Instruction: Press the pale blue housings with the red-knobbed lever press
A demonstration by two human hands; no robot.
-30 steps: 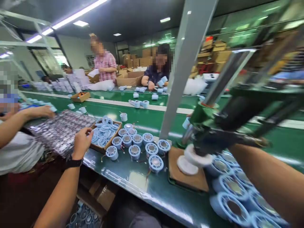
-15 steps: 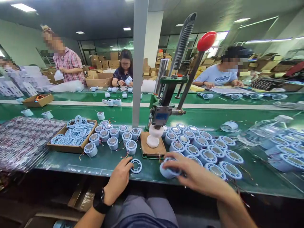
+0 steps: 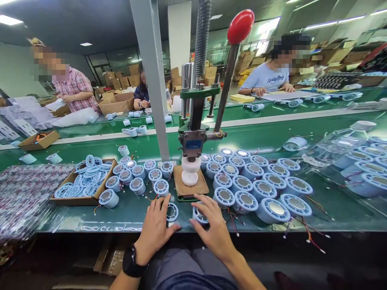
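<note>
My left hand (image 3: 157,221) has its fingers spread on the green bench, index finger and thumb about a light blue slotted ring (image 3: 172,212) lying flat. Just right of it my right hand (image 3: 213,225) is open, its fingers and thumb spread around a light blue round housing (image 3: 200,213) with a grey disc in its top. The fingers partly cover this housing, which stands upright near the bench's front edge. Behind both hands stands a hand press (image 3: 193,145) with a red-knobbed lever (image 3: 241,27) and a white round pad (image 3: 190,178) on its brown base plate (image 3: 178,189).
Many similar wired housings (image 3: 242,183) stand right of the press, with others (image 3: 137,184) to its left. A cardboard box (image 3: 75,200) of blue rings and wrapped parts (image 3: 27,193) lie at left. A clear plastic bottle (image 3: 335,141) lies at right. Co-workers sit or stand across the bench.
My right hand has brought the housing left, closer to the ring, and its fingers have spread. My left hand has turned with fingers further apart. The view has shifted.
</note>
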